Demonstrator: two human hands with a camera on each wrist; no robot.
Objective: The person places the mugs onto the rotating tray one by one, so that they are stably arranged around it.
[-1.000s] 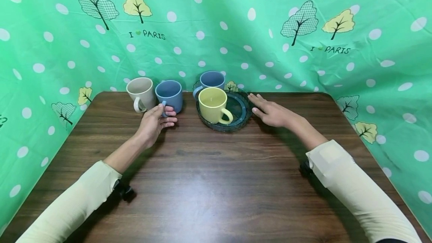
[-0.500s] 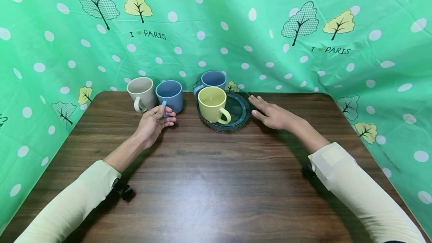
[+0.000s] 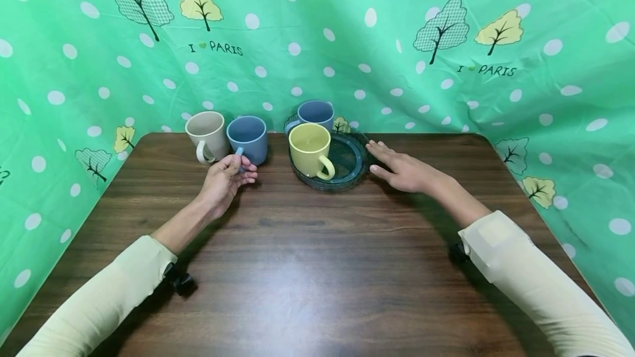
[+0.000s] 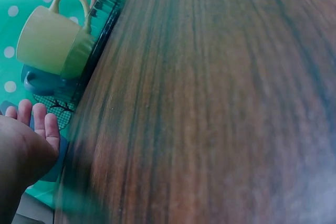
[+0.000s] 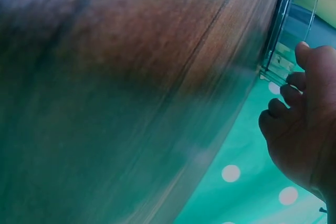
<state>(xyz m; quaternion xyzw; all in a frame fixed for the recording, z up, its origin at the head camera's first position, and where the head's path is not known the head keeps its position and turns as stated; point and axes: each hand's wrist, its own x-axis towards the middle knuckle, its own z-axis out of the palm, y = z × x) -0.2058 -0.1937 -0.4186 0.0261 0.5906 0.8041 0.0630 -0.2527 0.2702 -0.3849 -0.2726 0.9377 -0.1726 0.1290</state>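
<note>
My left hand (image 3: 222, 185) pinches the handle of a blue mug (image 3: 249, 141) between thumb and index finger; its other fingers extend below the mug. A round, dark see-through tray (image 3: 355, 168) stands to the right. In its front left part sits an upright yellow mug (image 3: 308, 150). Behind the yellow mug, a second blue mug (image 3: 316, 110) appears to stand at the tray's back. With fingers extended, my right hand (image 3: 404, 171) lies along the tray's right rim; whether every fingertip touches it cannot be told. The right wrist view shows this hand (image 5: 302, 124) beside the clear wall.
A cream mug (image 3: 207, 135) stands just left of the held blue mug. All stand near the far edge of the brown wooden table (image 3: 288, 269). A green dotted cloth (image 3: 322, 32) hangs behind it and at both sides.
The yellow mug has shifted slightly left and the rear blue mug slightly right, as though the tray has turned a little. The right forearm has moved slightly back; the left hand keeps its hold.
</note>
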